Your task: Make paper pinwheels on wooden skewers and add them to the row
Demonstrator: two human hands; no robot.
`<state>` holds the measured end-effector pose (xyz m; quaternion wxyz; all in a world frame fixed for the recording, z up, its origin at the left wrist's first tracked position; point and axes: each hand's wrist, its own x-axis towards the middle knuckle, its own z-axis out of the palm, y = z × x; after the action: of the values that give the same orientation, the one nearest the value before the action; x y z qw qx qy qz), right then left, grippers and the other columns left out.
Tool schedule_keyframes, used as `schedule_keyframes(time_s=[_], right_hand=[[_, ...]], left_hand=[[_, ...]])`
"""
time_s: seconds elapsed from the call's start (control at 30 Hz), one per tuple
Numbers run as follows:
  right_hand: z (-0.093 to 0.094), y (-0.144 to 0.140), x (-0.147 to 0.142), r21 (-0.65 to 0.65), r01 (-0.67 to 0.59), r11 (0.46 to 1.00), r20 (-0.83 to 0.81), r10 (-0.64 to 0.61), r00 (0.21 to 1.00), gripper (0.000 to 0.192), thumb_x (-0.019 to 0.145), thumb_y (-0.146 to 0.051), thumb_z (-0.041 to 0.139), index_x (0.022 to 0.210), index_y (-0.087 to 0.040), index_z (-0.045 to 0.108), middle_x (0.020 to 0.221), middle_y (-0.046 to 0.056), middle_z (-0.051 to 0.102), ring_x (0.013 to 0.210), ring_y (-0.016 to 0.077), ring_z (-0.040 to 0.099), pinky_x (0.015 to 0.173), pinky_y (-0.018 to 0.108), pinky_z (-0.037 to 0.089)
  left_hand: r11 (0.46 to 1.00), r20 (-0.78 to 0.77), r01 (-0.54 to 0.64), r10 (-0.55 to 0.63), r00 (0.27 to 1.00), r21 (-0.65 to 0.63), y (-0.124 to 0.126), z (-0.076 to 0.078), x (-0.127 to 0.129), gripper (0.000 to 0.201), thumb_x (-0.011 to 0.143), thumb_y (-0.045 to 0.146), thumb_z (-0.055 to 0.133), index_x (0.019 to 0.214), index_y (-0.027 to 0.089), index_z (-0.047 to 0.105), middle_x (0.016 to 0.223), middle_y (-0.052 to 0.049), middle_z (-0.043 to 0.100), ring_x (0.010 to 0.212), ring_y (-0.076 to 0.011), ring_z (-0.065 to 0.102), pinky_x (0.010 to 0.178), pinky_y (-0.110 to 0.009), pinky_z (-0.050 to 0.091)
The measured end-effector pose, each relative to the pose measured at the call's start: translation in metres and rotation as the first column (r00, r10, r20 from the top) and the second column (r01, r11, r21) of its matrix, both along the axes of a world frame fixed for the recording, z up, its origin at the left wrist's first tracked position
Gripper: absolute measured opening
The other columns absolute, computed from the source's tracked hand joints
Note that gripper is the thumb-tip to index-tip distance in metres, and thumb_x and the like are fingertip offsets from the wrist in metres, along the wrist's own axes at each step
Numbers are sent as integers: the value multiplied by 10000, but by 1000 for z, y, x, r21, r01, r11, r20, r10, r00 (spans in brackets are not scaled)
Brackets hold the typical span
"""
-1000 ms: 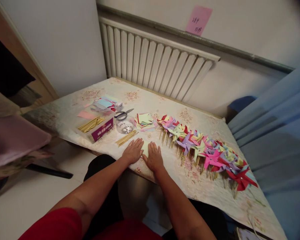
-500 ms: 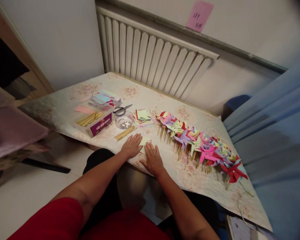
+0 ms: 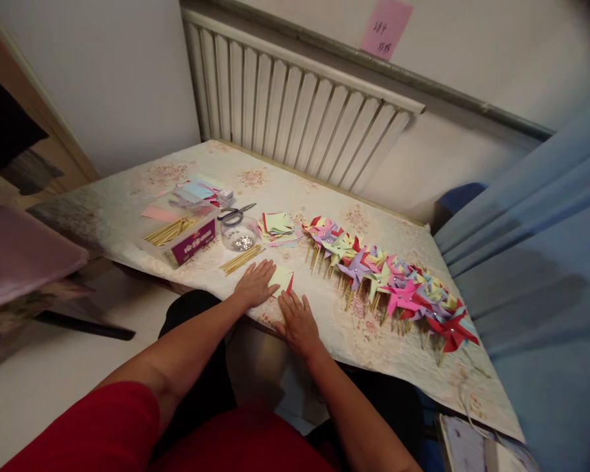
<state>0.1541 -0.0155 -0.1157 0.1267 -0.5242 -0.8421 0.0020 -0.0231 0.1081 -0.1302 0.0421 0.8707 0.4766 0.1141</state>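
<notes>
My left hand (image 3: 254, 284) lies flat on a pale yellow-green paper square (image 3: 282, 278) with a red edge, near the table's front edge. My right hand (image 3: 297, 320) rests palm down just below and right of that square, its fingertips at the paper's near corner. Neither hand grips anything. A small bundle of wooden sticks (image 3: 241, 258) lies just beyond my left hand. A long row of finished paper pinwheels (image 3: 383, 280) on sticks stretches to the right.
A clear bowl of small shiny pins (image 3: 238, 236), scissors (image 3: 236, 212), a stack of cut coloured paper (image 3: 278, 225) and a box of sticks (image 3: 183, 235) stand at the left. A radiator (image 3: 295, 111) runs behind the table (image 3: 373, 341). Blue fabric (image 3: 535, 275) lies on the right.
My right hand has slid back toward me off the paper, uncovering more of the square. My left hand stays pressed on it. The view has shifted slightly.
</notes>
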Motion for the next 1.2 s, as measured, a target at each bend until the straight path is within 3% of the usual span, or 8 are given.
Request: schedule_keyframes(time_s=[0.23,0.43,0.63,1.2], right_hand=[[-4,-2,9,11,10,1000,-128,-9,992,595,934,-405,497,1446,-129,372,1502,155,389,1441,272,244,1152,542,200],[4,42,-2,31,-22,999,-146,26,989,589,958,-429,451,1424,-75,388,1525,181,338,1447,252,236,1174,493,186],[-9,73,-5,12,-4,1000,-64,5,998,601,952,-470,465,1404,-75,422,1498,177,389,1425,276,283,1168,502,180],[-6,65,-2,28,206,978,-43,-205,978,687,955,-536,399,1412,-23,393,1505,232,348,1425,302,266,1150,506,172]], left_hand=[[999,30,16,-17,999,32,-1,1,-1,701,901,579,362,1455,149,375,1542,-136,329,1441,-262,245,1168,-453,129],[998,29,15,-17,999,67,-2,-1,-2,682,907,558,359,1451,148,387,1529,-139,353,1430,-266,273,1162,-467,160],[996,15,26,-28,999,90,-1,-5,-3,673,909,557,357,1450,158,392,1526,-123,364,1434,-265,267,1166,-472,164],[1000,12,8,-8,1000,30,-3,2,-2,699,897,565,389,1462,156,359,1551,-136,309,1448,-267,228,1168,-476,139]])
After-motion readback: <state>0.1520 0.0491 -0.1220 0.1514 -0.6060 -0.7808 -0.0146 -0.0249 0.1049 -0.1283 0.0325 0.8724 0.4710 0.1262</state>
